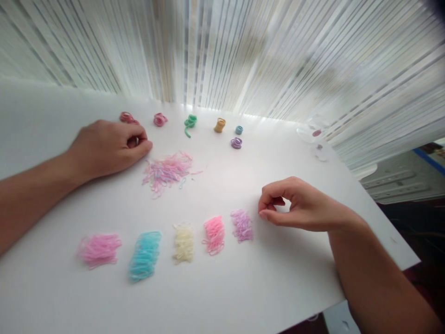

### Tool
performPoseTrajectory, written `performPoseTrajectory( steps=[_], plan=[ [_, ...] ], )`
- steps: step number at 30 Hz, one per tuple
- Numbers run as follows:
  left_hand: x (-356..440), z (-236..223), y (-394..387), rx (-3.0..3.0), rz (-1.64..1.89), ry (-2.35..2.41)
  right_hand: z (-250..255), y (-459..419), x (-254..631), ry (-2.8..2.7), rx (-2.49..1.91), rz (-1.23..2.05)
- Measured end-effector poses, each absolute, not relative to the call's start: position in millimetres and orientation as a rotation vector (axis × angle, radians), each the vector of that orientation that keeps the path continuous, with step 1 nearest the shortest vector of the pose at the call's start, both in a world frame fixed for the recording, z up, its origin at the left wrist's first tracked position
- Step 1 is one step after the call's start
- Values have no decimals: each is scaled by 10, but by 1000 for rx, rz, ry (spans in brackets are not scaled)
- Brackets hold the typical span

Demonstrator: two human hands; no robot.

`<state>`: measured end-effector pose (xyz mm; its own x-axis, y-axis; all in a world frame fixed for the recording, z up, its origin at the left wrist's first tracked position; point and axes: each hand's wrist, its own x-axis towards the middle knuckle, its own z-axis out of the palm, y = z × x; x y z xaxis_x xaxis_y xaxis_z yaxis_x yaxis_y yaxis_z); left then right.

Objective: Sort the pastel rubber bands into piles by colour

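Observation:
My right hand [295,204] is curled just right of a pile of small lilac elastic bands [242,226], thumb and forefinger pinched; anything between the tips is too small to see. My left hand [107,146] rests on the table with curled fingers, its thumb near a loose mixed heap of pink and pale elastic bands [168,170]; what it may hold is hidden. Along the front lie sorted piles of bands: orchid pink [100,250], turquoise [145,256], cream [183,243] and bright pink [214,235].
Across the back of the white table [222,297] stand coils: red [127,117], pink [160,119], green [190,122], mustard [219,125], blue [239,130] and purple [236,143]. Clear round containers [320,153] sit at the back right. A string curtain [215,55] hangs behind.

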<state>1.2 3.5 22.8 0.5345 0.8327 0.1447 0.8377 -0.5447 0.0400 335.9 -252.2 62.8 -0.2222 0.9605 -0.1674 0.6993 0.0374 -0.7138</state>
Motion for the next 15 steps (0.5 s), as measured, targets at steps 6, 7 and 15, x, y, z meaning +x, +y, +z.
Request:
performPoseTrajectory(
  steps=[6,7,15],
  plan=[
    [34,273,-51,-2793,-247,-1457,347,-2354,3616,-1553,-2052,512],
    [34,272,-59,-2798,-251,-1460,296,-2333,3642,-1510,-2073,449],
    [16,245,-63,-2856,-354,-1397,363,-2081,3300,-1729,-1926,526]
  ],
)
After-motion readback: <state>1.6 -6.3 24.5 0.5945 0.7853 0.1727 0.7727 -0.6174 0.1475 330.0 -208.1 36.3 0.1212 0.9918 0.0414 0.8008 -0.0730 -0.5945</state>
